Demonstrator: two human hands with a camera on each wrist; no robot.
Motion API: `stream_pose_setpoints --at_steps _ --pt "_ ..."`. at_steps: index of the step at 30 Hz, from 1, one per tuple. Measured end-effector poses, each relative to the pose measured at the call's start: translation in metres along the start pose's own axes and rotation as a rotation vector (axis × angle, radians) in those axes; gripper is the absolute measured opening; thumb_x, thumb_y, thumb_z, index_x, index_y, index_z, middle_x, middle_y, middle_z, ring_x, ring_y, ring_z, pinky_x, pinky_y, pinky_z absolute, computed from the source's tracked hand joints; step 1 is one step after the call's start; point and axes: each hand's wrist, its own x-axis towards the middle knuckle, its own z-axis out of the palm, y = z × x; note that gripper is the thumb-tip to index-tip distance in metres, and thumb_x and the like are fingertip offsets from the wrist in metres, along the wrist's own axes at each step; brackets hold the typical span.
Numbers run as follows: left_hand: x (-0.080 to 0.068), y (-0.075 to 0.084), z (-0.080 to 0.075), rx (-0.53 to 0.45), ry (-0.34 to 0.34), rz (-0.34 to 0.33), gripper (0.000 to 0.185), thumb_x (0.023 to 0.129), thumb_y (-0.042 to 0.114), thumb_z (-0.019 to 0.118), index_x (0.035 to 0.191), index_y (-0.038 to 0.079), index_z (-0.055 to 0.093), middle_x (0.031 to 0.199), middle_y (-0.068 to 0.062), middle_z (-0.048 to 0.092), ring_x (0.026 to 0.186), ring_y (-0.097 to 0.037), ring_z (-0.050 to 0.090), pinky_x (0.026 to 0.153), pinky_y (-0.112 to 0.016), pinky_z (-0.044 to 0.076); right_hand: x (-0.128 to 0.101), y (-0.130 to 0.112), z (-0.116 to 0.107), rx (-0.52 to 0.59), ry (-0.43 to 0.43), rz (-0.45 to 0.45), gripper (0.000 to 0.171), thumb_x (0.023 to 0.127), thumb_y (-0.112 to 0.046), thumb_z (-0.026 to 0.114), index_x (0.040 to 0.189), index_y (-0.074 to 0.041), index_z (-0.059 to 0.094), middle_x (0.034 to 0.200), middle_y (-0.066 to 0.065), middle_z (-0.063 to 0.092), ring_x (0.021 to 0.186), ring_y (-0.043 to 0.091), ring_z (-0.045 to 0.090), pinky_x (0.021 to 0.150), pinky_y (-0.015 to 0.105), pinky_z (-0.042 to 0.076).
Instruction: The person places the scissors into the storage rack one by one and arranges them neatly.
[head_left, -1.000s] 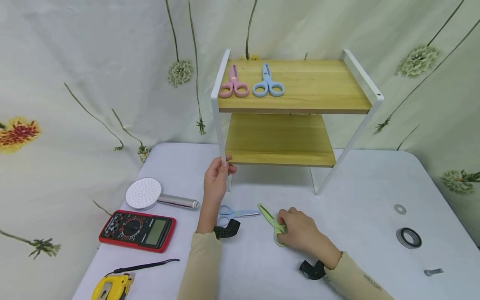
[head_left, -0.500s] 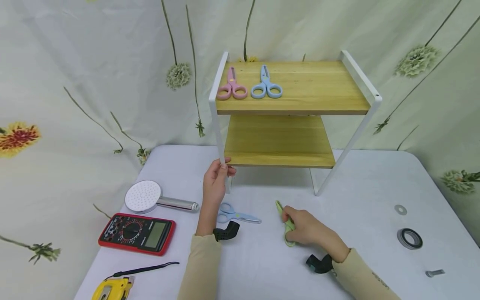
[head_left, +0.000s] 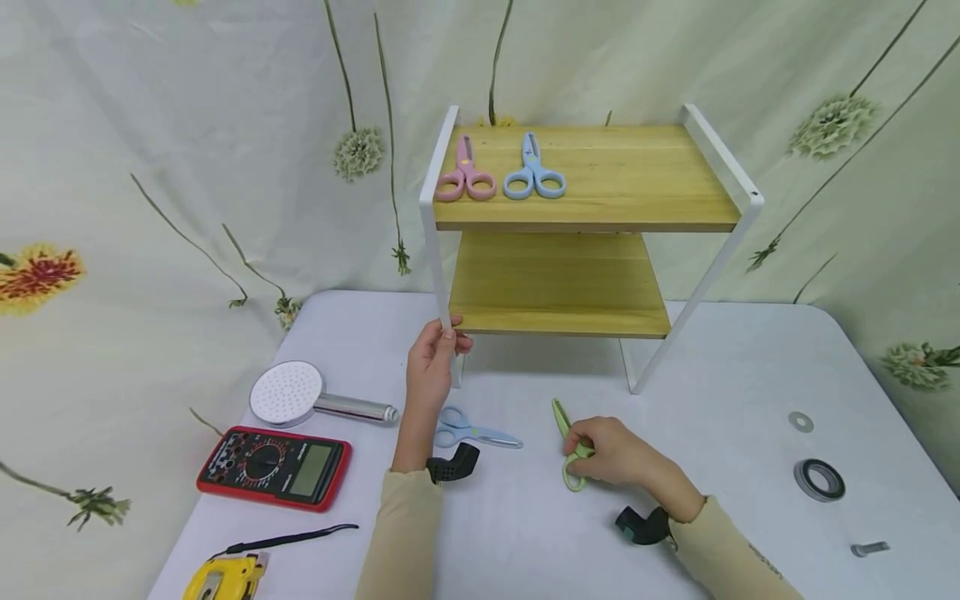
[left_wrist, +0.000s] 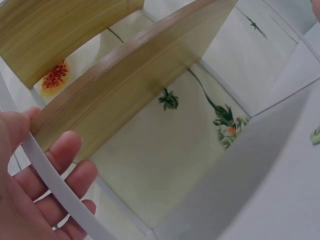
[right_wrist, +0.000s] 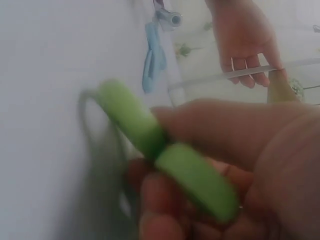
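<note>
My left hand grips the white front-left leg of a two-tier wooden shelf; the left wrist view shows its fingers curled round that white bar. My right hand pinches the handles of green scissors, tips pointing toward the shelf, just above the table. The right wrist view shows the green handles between thumb and fingers. Light blue scissors lie on the table between the hands. Pink scissors and blue scissors lie on the top shelf.
On the white table: a shower head, a red multimeter, a yellow tape measure at left; a washer, a black ring and a bolt at right.
My right hand has turned the green scissors from slanting left to pointing at the shelf and lifted their handles. The left hand stays on the shelf leg.
</note>
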Motion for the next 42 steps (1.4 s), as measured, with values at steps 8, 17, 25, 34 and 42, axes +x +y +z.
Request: stream_pose_setpoints --at_steps 8,17,25,34,42 --pt "0.003 -0.001 0.002 -0.01 -0.006 0.015 0.026 0.107 0.006 0.046 0.122 -0.01 0.059 0.081 0.008 0.068 0.079 -0.003 0.066 0.083 -0.02 0.053 -0.02 -0.069 -0.072 0.485 0.072 -0.474 0.024 0.09 0.012 0.063 0.108 -0.001 0.071 0.086 -0.01 0.068 0.056 0.009 0.053 0.048 0.026 0.051" --pt "0.005 -0.004 -0.006 -0.008 0.024 0.023 0.026 0.106 0.004 0.045 0.123 -0.01 0.059 0.081 0.011 0.066 0.08 -0.002 0.066 0.081 -0.02 0.053 -0.004 -0.186 -0.198 0.309 0.521 -0.407 0.028 0.09 0.0 0.073 0.118 -0.001 0.072 0.081 0.002 0.072 0.064 0.014 0.058 0.057 0.02 0.052" --pt "0.001 -0.004 -0.006 -0.006 0.017 -0.012 0.028 0.107 0.007 0.044 0.124 -0.01 0.058 0.083 0.01 0.067 0.082 -0.002 0.066 0.082 -0.019 0.053 0.053 -0.191 -0.248 0.06 0.557 -0.027 0.041 0.097 -0.028 0.068 0.135 -0.011 0.065 0.079 -0.011 0.067 0.075 0.01 0.064 0.072 0.02 0.051" --pt "-0.002 -0.006 -0.002 -0.012 0.001 -0.036 0.028 0.107 0.008 0.045 0.125 -0.01 0.058 0.081 0.012 0.067 0.081 -0.003 0.066 0.083 -0.02 0.052 0.073 -0.172 -0.249 -0.004 0.546 0.061 0.044 0.098 -0.032 0.066 0.136 -0.011 0.065 0.072 -0.014 0.065 0.072 0.004 0.062 0.073 0.023 0.042" --pt "0.0 -0.003 0.0 -0.014 0.001 -0.014 0.027 0.107 0.008 0.046 0.124 -0.009 0.059 0.082 0.011 0.068 0.081 -0.003 0.067 0.083 -0.02 0.054 0.072 -0.171 -0.246 -0.157 0.564 0.036 0.041 0.097 -0.034 0.063 0.131 -0.012 0.069 0.11 0.002 0.063 0.088 0.017 0.046 0.074 0.028 0.035"
